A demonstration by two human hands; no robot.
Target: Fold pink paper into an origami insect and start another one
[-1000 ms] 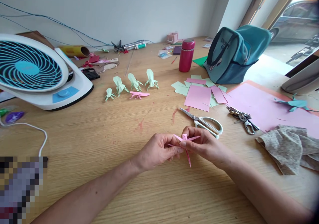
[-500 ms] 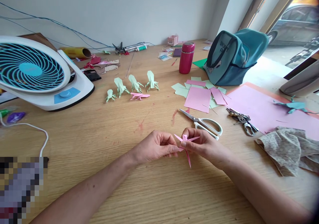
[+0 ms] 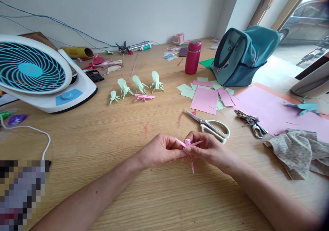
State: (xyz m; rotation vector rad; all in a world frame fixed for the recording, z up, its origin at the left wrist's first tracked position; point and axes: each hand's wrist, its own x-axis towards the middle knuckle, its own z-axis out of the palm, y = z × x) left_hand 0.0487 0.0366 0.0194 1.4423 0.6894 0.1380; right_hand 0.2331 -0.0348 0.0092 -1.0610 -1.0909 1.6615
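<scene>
Between my two hands, above the near part of the table, is a pink origami figure [image 3: 187,142] with thin pointed limbs, one of them hanging downward. My left hand [image 3: 164,149] pinches its left side with thumb and fingers. Thumb and curled fingers of my right hand [image 3: 205,147] close on its right side. The two thumbs almost touch, and my fingers hide part of the folded paper. Just beyond my right hand lie white-handled scissors [image 3: 212,126], blades pointing away to the left.
Several green origami figures [image 3: 123,88] and a pink one [image 3: 144,97] stand further back. Pink paper [image 3: 205,100], keys [image 3: 250,122], a cloth [image 3: 290,152] and a blue bag [image 3: 233,59] are on the right. A magenta bottle [image 3: 193,58] stands behind; a fan [image 3: 64,97] is at left.
My right hand and the pink figure have shifted slightly left, closing the gap between my hands. My left fingers now cover more of the figure's left limb.
</scene>
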